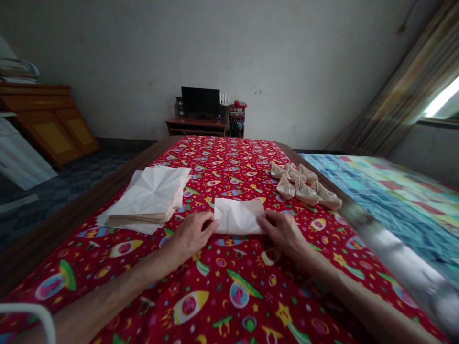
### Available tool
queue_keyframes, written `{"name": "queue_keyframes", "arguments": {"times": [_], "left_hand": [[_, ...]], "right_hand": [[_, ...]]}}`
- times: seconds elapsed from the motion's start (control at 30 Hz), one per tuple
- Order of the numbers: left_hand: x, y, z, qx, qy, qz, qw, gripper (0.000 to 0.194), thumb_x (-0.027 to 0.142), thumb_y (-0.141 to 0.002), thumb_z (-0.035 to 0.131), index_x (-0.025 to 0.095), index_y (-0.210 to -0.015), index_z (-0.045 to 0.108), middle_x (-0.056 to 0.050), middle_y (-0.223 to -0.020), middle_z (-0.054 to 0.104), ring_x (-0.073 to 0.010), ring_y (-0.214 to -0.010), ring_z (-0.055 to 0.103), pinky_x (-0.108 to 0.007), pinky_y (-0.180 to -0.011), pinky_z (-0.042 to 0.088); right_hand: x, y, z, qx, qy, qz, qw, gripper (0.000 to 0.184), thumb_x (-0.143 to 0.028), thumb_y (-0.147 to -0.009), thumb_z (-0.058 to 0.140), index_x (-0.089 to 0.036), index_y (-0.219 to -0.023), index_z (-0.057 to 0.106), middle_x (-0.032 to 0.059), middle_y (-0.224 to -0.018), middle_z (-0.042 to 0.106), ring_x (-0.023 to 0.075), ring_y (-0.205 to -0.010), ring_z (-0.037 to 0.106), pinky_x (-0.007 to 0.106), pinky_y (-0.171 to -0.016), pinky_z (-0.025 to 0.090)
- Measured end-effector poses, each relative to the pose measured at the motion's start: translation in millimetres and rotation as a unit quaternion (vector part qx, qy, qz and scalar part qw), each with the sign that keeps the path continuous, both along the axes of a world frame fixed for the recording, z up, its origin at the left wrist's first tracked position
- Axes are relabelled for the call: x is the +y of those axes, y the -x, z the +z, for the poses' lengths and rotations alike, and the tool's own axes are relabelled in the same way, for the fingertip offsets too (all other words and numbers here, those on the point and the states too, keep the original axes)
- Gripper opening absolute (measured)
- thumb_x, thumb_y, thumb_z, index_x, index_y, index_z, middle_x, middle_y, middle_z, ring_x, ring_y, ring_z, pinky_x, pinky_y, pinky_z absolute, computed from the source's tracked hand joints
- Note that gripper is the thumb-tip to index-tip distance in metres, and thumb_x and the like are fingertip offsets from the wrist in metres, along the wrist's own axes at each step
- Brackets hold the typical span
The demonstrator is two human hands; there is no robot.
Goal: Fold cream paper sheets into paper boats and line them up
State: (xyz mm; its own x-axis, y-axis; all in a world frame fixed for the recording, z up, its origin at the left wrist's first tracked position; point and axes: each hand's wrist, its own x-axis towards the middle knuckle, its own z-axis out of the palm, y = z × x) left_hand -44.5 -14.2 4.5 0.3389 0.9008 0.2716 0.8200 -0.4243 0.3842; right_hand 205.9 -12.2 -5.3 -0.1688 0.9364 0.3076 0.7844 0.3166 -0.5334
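Note:
A white sheet of paper [238, 216], folded into a rectangle with faint print showing on its left part, is held between my two hands over the red patterned cloth. My left hand [193, 231] pinches its left edge between thumb and fingers. On the other side my right hand [283, 229] grips the right edge, thumb toward the lower corner. To the left lies a stack of creased paper sheets [152, 191], its top sheet marked with folds that meet at the centre. Several folded paper shapes [306, 193] stand in two rows at the right.
The red cloth [229, 167] covers a long table with a dark wooden edge [71, 243]. A bed [387, 205] stands along the right side. At the far wall are a monitor [201, 101] and a red telephone [239, 103]. A wooden cabinet [53, 124] is at the left.

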Motion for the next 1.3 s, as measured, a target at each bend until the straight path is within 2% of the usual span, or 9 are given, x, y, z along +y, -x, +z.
{"name": "queue_keyframes", "arguments": {"times": [0.17,0.3,0.57,0.73,0.87,0.97,1.03,1.17,1.3], "left_hand": [[8,-8,7.4,0.121,0.046,0.046,0.991,0.028,0.034,-0.088,0.043,0.02,-0.073,0.062,-0.004,-0.069,0.066,-0.0201,-0.068,0.063,-0.025,-0.056,0.035],[10,-12,10.5,0.164,0.047,0.067,0.983,0.031,0.035,-0.09,0.04,0.021,-0.076,0.065,-0.007,-0.075,0.069,-0.0233,-0.074,0.065,-0.027,-0.057,0.035],[11,-9,10.1,0.093,0.041,0.066,0.993,0.04,0.04,-0.094,0.034,0.019,-0.068,0.058,-0.004,-0.067,0.065,-0.0172,-0.066,0.062,-0.025,-0.056,0.03],[10,-14,8.7,0.125,0.036,0.084,0.988,0.036,0.043,-0.091,0.039,0.021,-0.07,0.057,-0.004,-0.067,0.064,-0.0188,-0.068,0.062,-0.025,-0.055,0.031],[14,-16,1.7,0.112,-0.002,0.103,0.988,0.025,0.04,-0.088,0.047,0.019,-0.097,0.056,-0.004,-0.078,0.066,-0.0202,-0.074,0.063,-0.026,-0.061,0.041],[17,-17,-5.8,0.087,-0.101,0.042,0.99,0.041,0.031,-0.087,0.05,0.015,-0.124,0.045,-0.011,-0.111,0.061,-0.0228,-0.101,0.059,-0.034,-0.082,0.047],[18,-20,-9.0,0.082,-0.145,-0.038,0.985,0.038,0.026,-0.091,0.044,0.015,-0.128,0.045,-0.012,-0.127,0.054,-0.0223,-0.117,0.05,-0.037,-0.098,0.041],[12,-32,-9.4,0.095,-0.131,-0.145,0.976,0.035,0.026,-0.096,0.033,0.019,-0.125,0.052,-0.007,-0.136,0.05,-0.0205,-0.13,0.04,-0.043,-0.111,0.027],[6,-40,-8.4,0.108,-0.1,-0.156,0.977,0.038,0.03,-0.097,0.031,0.019,-0.129,0.05,-0.009,-0.137,0.049,-0.0218,-0.131,0.039,-0.046,-0.112,0.023]], "right_hand": [[12,5,3.5,-0.12,-0.015,-0.022,0.992,0.029,-0.033,-0.086,0.048,-0.018,-0.062,0.053,-0.0014,-0.054,0.052,0.0097,-0.051,0.044,0.024,-0.052,0.025],[11,9,5.8,-0.191,-0.023,-0.046,0.98,0.031,-0.033,-0.09,0.043,-0.017,-0.069,0.058,0.0029,-0.061,0.06,0.0119,-0.055,0.05,0.026,-0.055,0.024],[8,13,5.0,-0.25,-0.013,-0.062,0.966,0.029,-0.032,-0.092,0.041,-0.017,-0.077,0.06,0.0058,-0.065,0.065,0.014,-0.058,0.056,0.028,-0.054,0.021],[8,11,2.4,-0.245,-0.02,-0.051,0.968,0.028,-0.031,-0.092,0.041,-0.017,-0.076,0.059,0.0052,-0.064,0.064,0.0132,-0.057,0.055,0.027,-0.054,0.021],[7,11,4.1,-0.232,-0.023,-0.048,0.971,0.026,-0.03,-0.09,0.043,-0.017,-0.073,0.059,0.0042,-0.063,0.063,0.0124,-0.055,0.052,0.027,-0.054,0.021],[7,11,5.8,-0.23,-0.015,-0.05,0.972,0.026,-0.03,-0.09,0.043,-0.017,-0.073,0.059,0.0042,-0.063,0.063,0.0123,-0.055,0.052,0.027,-0.054,0.022],[8,11,6.0,-0.228,-0.01,-0.053,0.972,0.026,-0.03,-0.09,0.044,-0.017,-0.073,0.059,0.0044,-0.063,0.063,0.0124,-0.055,0.052,0.026,-0.054,0.022],[10,10,3.5,-0.219,-0.018,-0.053,0.974,0.027,-0.03,-0.089,0.044,-0.017,-0.071,0.06,0.0041,-0.062,0.063,0.0122,-0.054,0.051,0.026,-0.053,0.023],[12,10,2.2,-0.214,-0.017,-0.057,0.975,0.028,-0.03,-0.089,0.044,-0.017,-0.07,0.06,0.0041,-0.061,0.062,0.0123,-0.053,0.051,0.026,-0.053,0.023]]}}
